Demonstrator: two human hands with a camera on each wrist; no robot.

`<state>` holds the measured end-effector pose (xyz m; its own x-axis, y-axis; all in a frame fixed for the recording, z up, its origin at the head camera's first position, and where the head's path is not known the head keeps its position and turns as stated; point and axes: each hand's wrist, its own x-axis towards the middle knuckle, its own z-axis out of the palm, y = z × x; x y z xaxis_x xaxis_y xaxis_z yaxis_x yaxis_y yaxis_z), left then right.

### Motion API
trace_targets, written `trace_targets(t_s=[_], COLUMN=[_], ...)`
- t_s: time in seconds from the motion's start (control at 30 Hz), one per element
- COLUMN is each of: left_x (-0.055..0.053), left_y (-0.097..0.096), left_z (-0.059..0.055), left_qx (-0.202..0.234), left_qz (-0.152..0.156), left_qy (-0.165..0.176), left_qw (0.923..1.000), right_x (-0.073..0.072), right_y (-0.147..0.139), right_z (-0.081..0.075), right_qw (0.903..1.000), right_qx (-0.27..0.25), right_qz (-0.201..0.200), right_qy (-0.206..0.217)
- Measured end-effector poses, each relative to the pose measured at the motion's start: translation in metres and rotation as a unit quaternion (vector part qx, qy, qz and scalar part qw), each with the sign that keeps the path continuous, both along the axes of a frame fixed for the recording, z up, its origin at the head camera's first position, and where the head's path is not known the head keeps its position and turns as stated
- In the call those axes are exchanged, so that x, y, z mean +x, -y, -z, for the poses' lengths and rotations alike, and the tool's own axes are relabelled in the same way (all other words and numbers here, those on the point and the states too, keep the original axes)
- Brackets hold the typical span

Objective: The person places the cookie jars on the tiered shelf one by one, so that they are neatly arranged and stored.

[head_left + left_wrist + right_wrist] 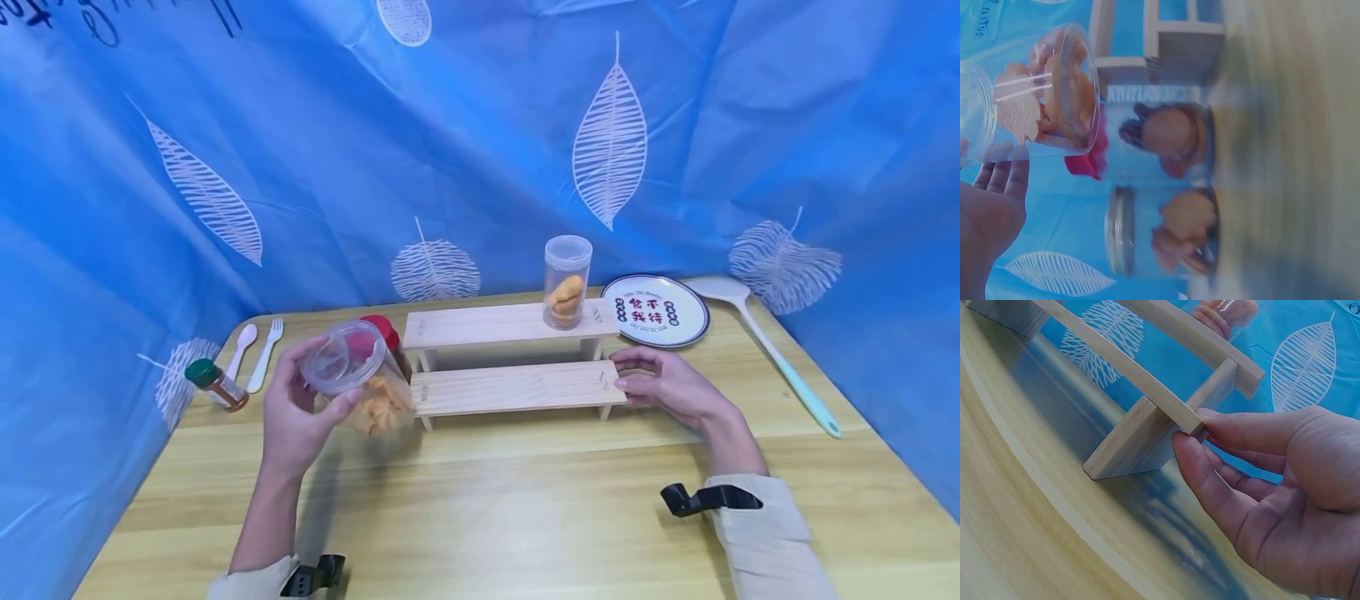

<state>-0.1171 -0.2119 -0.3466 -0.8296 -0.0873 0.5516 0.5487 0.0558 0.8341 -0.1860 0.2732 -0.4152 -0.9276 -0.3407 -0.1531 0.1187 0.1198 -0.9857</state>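
My left hand (296, 421) grips a clear plastic jar (384, 404) of orange-brown snack pieces near its lid. The jar is tilted, just left of a two-tier wooden rack (517, 389). In the left wrist view, the fingers lie along the jar's side. My right hand (671, 390) pinches the right end of the lower shelf (1175, 411) between thumb and fingers. A smaller clear jar (567, 283) with snack pieces stands on the upper shelf (480, 325), near its right end. Behind the held jar shows a red-lidded jar (1169, 134), partly hidden in the head view.
Another lidded snack jar (1186, 231) stands beside the red-lidded one. At the left are a green-capped spice bottle (217, 385), a small spoon (242, 350) and a fork (266, 354). A plate (656, 333) and a long-handled white spatula or ladle (780, 358) lie at right.
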Motion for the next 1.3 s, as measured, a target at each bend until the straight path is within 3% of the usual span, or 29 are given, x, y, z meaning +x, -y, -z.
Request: trace_targets(t_s=[0.3, 0.53, 0.83, 1.1, 1.3], left_x=[-0.015, -0.028, -0.048, -0.06, -0.069], left_y=[-0.022, -0.043, -0.066, -0.075, -0.08], left_z=[-0.019, -0.03, -0.031, -0.024, -0.022], left_qx=[0.03, 0.046, 0.04, 0.007, -0.018], left_qz=[0.004, 0.007, 0.019, 0.003, 0.022], left_qy=[-0.028, -0.01, 0.005, 0.024, 0.016], left_qw=[0.9991, 0.9989, 0.999, 0.9997, 0.9995], right_x=[-0.002, -0.003, 0.001, -0.001, -0.001], right_y=[0.0, -0.001, 0.0, 0.001, 0.0], right_z=[0.002, 0.0, -0.003, -0.001, 0.0], right_qw=[1.0, 1.0, 1.0, 1.0, 0.9999], right_qx=[0.002, -0.004, -0.005, -0.009, -0.011], right_qz=[0.003, -0.001, 0.001, 0.003, 0.003], right_qy=[0.003, -0.002, 0.002, 0.002, 0.002])
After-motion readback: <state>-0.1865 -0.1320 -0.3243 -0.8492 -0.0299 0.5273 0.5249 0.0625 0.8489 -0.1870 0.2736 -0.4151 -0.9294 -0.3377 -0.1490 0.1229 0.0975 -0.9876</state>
